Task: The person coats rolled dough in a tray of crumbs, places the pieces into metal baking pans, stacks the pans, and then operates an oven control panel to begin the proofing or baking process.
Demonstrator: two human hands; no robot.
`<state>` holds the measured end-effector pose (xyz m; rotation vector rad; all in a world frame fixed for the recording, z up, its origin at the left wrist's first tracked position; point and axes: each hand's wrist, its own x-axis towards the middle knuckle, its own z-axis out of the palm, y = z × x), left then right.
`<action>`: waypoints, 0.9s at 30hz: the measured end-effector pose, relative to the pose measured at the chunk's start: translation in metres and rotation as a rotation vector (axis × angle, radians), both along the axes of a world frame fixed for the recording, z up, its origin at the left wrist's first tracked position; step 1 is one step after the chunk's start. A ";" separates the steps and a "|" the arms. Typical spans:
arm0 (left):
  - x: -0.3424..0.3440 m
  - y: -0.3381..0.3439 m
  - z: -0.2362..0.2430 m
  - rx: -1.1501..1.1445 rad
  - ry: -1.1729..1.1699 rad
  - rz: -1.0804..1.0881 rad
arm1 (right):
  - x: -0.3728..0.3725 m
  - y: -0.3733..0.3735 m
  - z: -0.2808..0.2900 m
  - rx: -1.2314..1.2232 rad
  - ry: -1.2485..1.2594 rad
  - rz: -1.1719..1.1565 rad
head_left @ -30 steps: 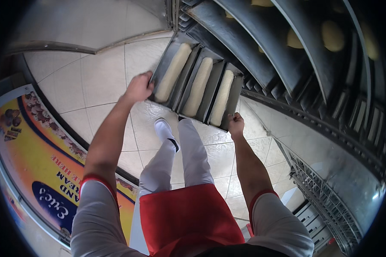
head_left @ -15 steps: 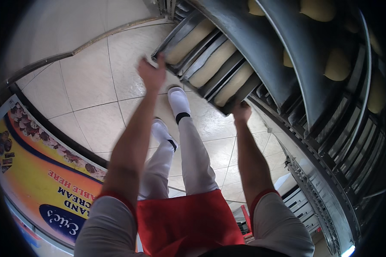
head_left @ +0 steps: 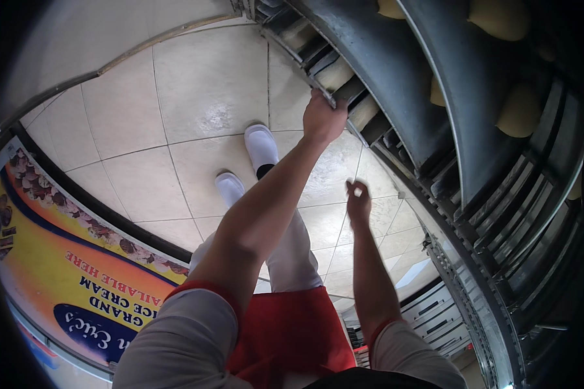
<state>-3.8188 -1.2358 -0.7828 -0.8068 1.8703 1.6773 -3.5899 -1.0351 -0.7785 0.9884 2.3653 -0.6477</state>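
Note:
My left hand (head_left: 324, 120) is at the front edge of a joined set of metal loaf pans (head_left: 315, 79), its fingers closed over the rim. Long pale pieces of dough (head_left: 336, 74) lie in the pans, which sit mostly inside a metal rack (head_left: 499, 259), under a larger tray. Below and to the right of the pans, my right hand (head_left: 358, 202) hangs in the air, slightly blurred. Its fingers are loosely bent with a gap between them, and it holds nothing.
Wide dark trays (head_left: 376, 71) with round dough pieces (head_left: 519, 110) jut out above the pans. A colourful chest freezer (head_left: 58, 259) with printed panels stands at the left. Pale floor tiles (head_left: 207, 78) lie under my white shoes (head_left: 261, 144).
The loaf pans have slid deeper into the rack. My left hand has moved right along their front edge. My right hand has let go of the pans and drawn back toward me.

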 end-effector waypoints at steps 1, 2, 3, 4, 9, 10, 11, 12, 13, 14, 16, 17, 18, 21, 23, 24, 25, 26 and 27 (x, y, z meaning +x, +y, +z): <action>-0.008 0.004 -0.006 -0.007 0.018 -0.002 | 0.011 -0.021 0.024 -0.025 -0.079 -0.040; -0.018 0.016 -0.007 0.014 0.045 -0.011 | 0.037 -0.018 0.036 -0.039 -0.116 -0.049; -0.026 0.023 -0.013 0.042 0.122 -0.110 | 0.064 -0.012 0.042 -0.056 -0.194 -0.037; -0.030 0.016 -0.029 0.035 0.192 -0.201 | 0.069 -0.031 0.058 -0.122 -0.258 -0.106; -0.034 -0.015 -0.017 0.359 0.304 -0.364 | 0.162 -0.015 0.075 -0.209 -0.320 -0.144; -0.018 -0.015 0.003 0.383 0.182 -0.385 | 0.185 -0.006 0.087 -0.228 -0.308 -0.199; 0.005 -0.033 0.011 0.306 0.198 -0.412 | 0.194 -0.009 0.099 -0.309 -0.286 -0.284; 0.032 -0.058 0.017 0.220 0.217 -0.433 | 0.203 -0.015 0.114 -0.351 -0.279 -0.289; 0.064 -0.067 0.035 0.181 0.165 -0.469 | 0.224 -0.011 0.137 -0.365 -0.267 -0.325; 0.096 -0.085 0.052 0.203 0.117 -0.449 | 0.259 -0.003 0.158 -0.384 -0.226 -0.319; 0.153 -0.132 0.103 0.215 -0.084 -0.410 | 0.321 -0.011 0.209 -0.365 -0.252 -0.355; 0.197 -0.189 0.091 0.219 0.004 -0.283 | 0.325 -0.023 0.242 -0.367 -0.313 -0.316; 0.225 -0.198 0.135 0.164 -0.106 -0.245 | 0.370 -0.020 0.274 -0.357 -0.347 -0.402; 0.322 -0.322 0.172 -0.357 0.063 -0.714 | 0.484 -0.010 0.355 -0.318 -0.413 -0.140; 0.399 -0.433 0.190 -0.765 0.241 -1.057 | 0.543 0.010 0.390 -0.304 -0.327 0.186; 0.402 -0.446 0.212 -0.780 0.010 -1.298 | 0.570 0.007 0.409 -0.385 -0.275 -0.212; 0.400 -0.468 0.237 -0.888 0.099 -1.721 | 0.592 -0.004 0.426 -0.494 -0.187 -0.622; 0.395 -0.477 0.256 -0.908 0.147 -1.791 | 0.610 -0.008 0.442 -0.421 -0.245 -0.640; 0.395 -0.482 0.279 -0.913 0.179 -1.799 | 0.630 -0.009 0.454 -0.345 -0.309 -0.671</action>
